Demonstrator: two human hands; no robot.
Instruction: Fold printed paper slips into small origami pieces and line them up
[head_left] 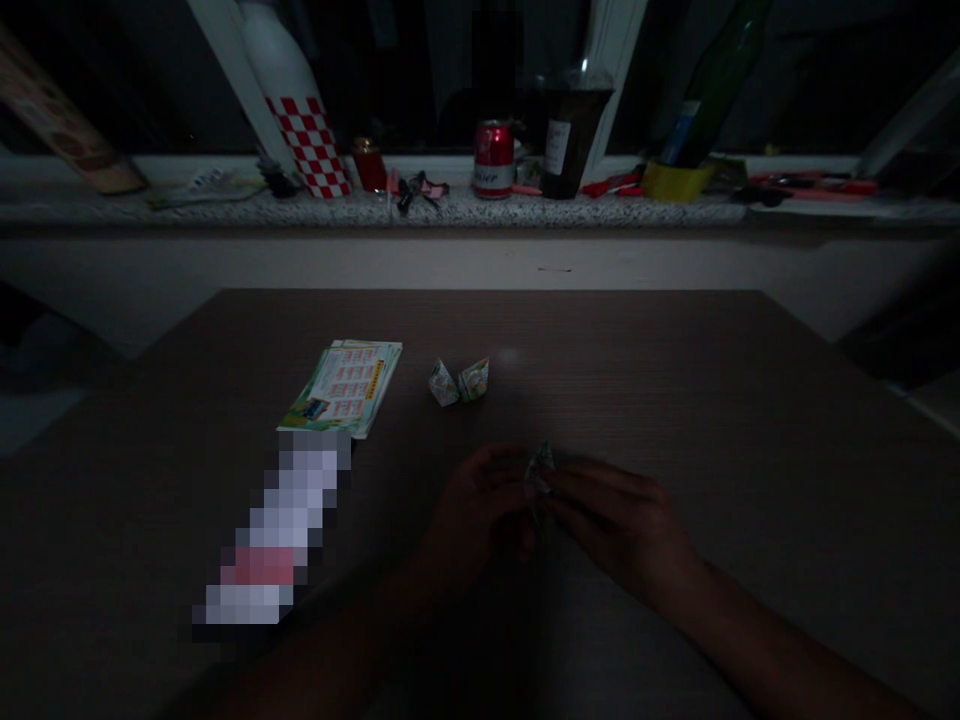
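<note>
Between both hands, above the table, is a small folded piece of printed paper (540, 464). My left hand (476, 505) pinches it from the left, fingers curled. From the right, the fingertips of my right hand (619, 505) close on the same paper, with its fingers held together. The paper's lower part is dark and partly covered by fingers, so its exact shape is hard to make out. Just beyond my left hand, two small folded paper pieces (473, 380) with pointed tips stand side by side on the table.
A stack of printed calendar sheets (341, 390) lies left on the wooden table (675, 370). Nearer me is a blurred-out bright rectangular object (289, 520). The stone windowsill (450, 212) behind holds a checkered bottle (307, 130), a red can (493, 160), a dark cup (566, 140) and a green bottle (709, 90).
</note>
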